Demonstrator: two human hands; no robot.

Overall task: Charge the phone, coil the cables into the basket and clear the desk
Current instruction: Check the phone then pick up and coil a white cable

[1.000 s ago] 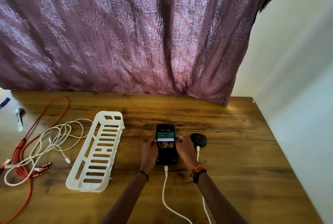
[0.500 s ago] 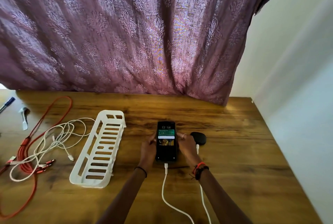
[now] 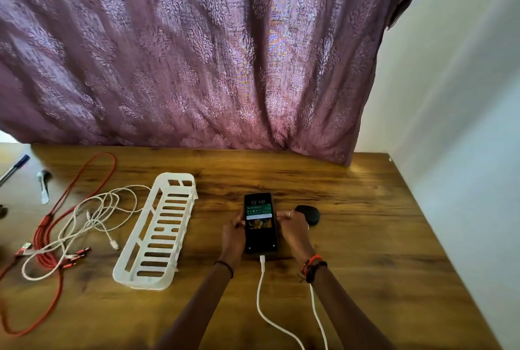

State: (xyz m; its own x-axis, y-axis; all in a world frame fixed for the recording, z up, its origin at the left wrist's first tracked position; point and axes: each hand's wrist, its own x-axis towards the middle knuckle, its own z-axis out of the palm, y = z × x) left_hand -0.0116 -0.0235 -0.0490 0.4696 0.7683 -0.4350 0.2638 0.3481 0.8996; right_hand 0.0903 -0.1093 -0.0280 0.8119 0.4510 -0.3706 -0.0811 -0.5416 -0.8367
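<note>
Sandwiching phone (image 3: 260,223): L hand (image 3: 233,234), R hand (image 3: 294,227)

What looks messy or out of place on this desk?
The long red cable and thin white cable lie tangled in a loose heap left of the white slotted plastic basket, not coiled inside it. Nothing looks spilled or damaged.

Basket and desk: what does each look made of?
The basket looks like moulded white plastic with a dull, slightly glossy finish: one-piece slotted walls and base with rounded edges. The desk shows brown wood grain with a faint sheen. Whether it is solid wood or a printed laminate, I cannot tell.
</note>
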